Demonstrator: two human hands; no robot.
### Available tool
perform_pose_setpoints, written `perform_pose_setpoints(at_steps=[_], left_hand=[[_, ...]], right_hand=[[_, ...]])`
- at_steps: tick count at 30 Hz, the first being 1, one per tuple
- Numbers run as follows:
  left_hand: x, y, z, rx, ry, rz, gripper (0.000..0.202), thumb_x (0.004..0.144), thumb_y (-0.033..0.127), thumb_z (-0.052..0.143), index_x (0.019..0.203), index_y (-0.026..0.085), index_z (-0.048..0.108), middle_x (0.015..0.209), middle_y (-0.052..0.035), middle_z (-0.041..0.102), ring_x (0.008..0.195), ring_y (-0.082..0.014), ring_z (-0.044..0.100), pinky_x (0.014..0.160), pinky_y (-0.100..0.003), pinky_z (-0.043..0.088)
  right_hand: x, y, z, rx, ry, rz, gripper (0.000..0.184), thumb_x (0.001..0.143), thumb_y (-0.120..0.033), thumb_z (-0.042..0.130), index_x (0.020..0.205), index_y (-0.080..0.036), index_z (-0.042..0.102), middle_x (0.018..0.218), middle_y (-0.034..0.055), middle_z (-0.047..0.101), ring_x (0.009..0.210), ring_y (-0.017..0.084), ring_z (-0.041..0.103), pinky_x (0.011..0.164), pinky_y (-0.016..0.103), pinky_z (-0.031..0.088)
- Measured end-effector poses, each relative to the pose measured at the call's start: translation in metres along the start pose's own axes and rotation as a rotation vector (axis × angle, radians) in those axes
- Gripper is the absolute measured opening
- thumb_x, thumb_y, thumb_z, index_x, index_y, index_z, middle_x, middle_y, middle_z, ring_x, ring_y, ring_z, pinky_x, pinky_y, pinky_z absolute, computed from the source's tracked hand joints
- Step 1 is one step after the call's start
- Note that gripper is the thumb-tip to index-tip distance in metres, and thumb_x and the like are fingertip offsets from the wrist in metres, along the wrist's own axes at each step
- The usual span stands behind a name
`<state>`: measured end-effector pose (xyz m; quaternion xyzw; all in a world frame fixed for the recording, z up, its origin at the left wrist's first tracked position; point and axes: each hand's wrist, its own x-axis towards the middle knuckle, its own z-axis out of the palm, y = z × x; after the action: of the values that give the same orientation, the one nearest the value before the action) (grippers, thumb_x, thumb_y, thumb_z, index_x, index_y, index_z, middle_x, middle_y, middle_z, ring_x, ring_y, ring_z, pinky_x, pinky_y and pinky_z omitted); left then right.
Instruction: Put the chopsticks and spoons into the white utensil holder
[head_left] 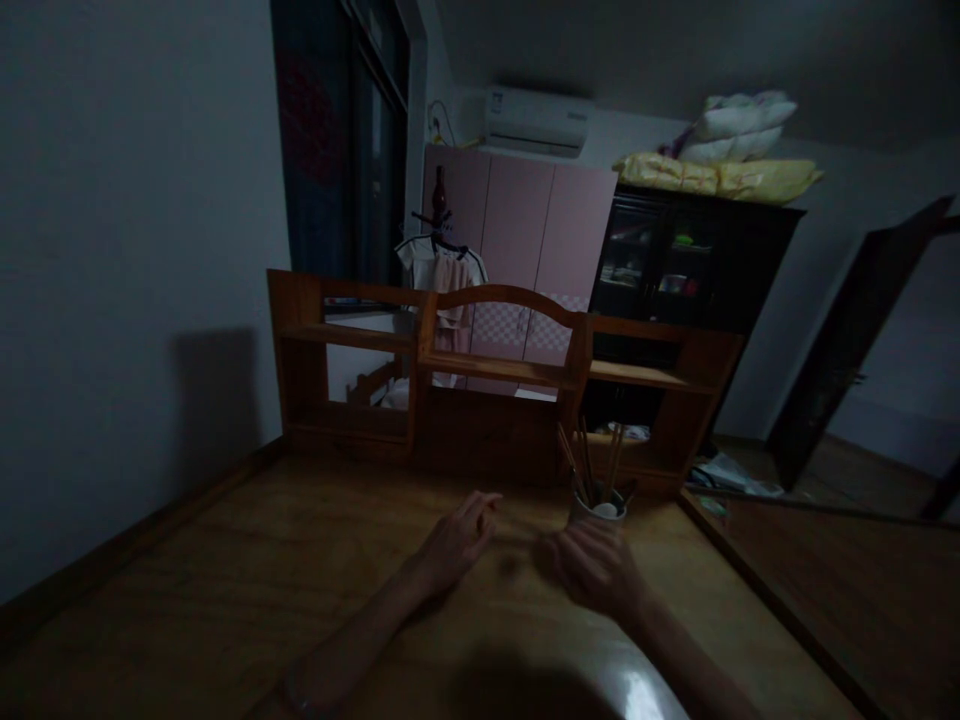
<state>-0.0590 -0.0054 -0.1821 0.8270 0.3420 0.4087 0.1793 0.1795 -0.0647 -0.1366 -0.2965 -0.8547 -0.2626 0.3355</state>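
Both my hands reach forward over a wooden desk point(247, 590) in a dim room. My left hand point(455, 545) hovers just above the desk with its fingers loosely curled and drawn together; anything in them is too dark to make out. My right hand point(592, 565) is blurred and seen from the back, its fingers hidden, just in front of a white cup point(598, 508). The cup holds several thin wooden sticks point(589, 462) and stands by the desk's shelf unit.
A low wooden shelf unit point(502, 370) runs along the desk's far edge. A grey wall is at the left. Behind stand a pink wardrobe point(525, 230), a dark cabinet point(690, 260) topped with bedding, hanging clothes point(442, 275) and an open door point(855, 330) at right.
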Motion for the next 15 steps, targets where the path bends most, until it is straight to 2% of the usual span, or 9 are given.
perform_pose_setpoints(at_steps=[2,3,5,7,9,12,15], left_hand=[[0.000,-0.002,0.001,0.008,0.010,-0.047,0.032,0.095,0.026,0.041,0.126,0.022,0.050,0.104,-0.0047,0.061,0.079,-0.0153,0.059,0.080,-0.027,0.047],[0.000,-0.004,0.002,0.013,0.006,-0.073,0.031,0.096,0.028,0.040,0.124,0.022,0.052,0.099,-0.0039,0.064,0.077,-0.0155,0.060,0.078,-0.026,0.047],[0.000,-0.007,0.003,0.013,-0.008,-0.111,0.029,0.097,0.031,0.039,0.118,0.023,0.057,0.094,-0.0026,0.067,0.080,-0.0165,0.062,0.077,-0.025,0.047],[-0.001,-0.010,0.005,0.002,-0.011,-0.128,0.028,0.097,0.032,0.038,0.112,0.024,0.060,0.097,-0.0017,0.069,0.088,-0.0171,0.064,0.080,-0.024,0.046],[-0.001,-0.013,0.006,-0.005,-0.011,-0.138,0.027,0.097,0.032,0.039,0.108,0.025,0.062,0.102,-0.0010,0.069,0.093,-0.0172,0.065,0.083,-0.024,0.045],[-0.001,-0.015,0.009,0.014,-0.023,-0.155,0.026,0.097,0.033,0.040,0.107,0.025,0.064,0.101,-0.0005,0.070,0.092,-0.0171,0.066,0.083,-0.023,0.045],[-0.001,-0.017,0.010,0.052,-0.020,-0.163,0.027,0.097,0.033,0.041,0.106,0.024,0.064,0.100,-0.0011,0.070,0.091,-0.0175,0.066,0.083,-0.023,0.045]], right_hand=[[-0.002,-0.016,0.028,0.018,-0.038,-0.111,0.020,0.087,-0.017,0.052,0.067,-0.018,0.054,0.056,-0.0006,0.056,0.052,0.012,0.048,0.057,0.029,0.027],[-0.005,-0.022,0.040,0.032,-0.064,-0.106,0.021,0.087,-0.017,0.051,0.066,-0.018,0.054,0.056,-0.0009,0.056,0.052,0.012,0.048,0.057,0.029,0.027],[-0.014,-0.029,0.061,0.078,-0.121,-0.028,0.026,0.089,-0.018,0.048,0.063,-0.018,0.054,0.055,-0.0010,0.057,0.050,0.011,0.049,0.056,0.029,0.025],[-0.023,-0.029,0.074,0.128,-0.205,0.092,0.029,0.092,-0.020,0.046,0.064,-0.018,0.055,0.057,-0.0005,0.060,0.050,0.010,0.050,0.056,0.029,0.024],[-0.030,-0.027,0.079,0.173,-0.281,0.200,0.032,0.095,-0.022,0.043,0.067,-0.018,0.058,0.059,0.0005,0.063,0.052,0.010,0.054,0.057,0.029,0.025],[-0.034,-0.024,0.078,0.231,-0.341,0.321,0.040,0.099,-0.027,0.038,0.066,-0.017,0.059,0.060,0.0019,0.064,0.052,0.010,0.056,0.056,0.027,0.025],[-0.032,-0.025,0.075,0.279,-0.369,0.382,0.046,0.100,-0.032,0.034,0.064,-0.017,0.058,0.055,0.0021,0.061,0.048,0.008,0.053,0.054,0.025,0.024]])
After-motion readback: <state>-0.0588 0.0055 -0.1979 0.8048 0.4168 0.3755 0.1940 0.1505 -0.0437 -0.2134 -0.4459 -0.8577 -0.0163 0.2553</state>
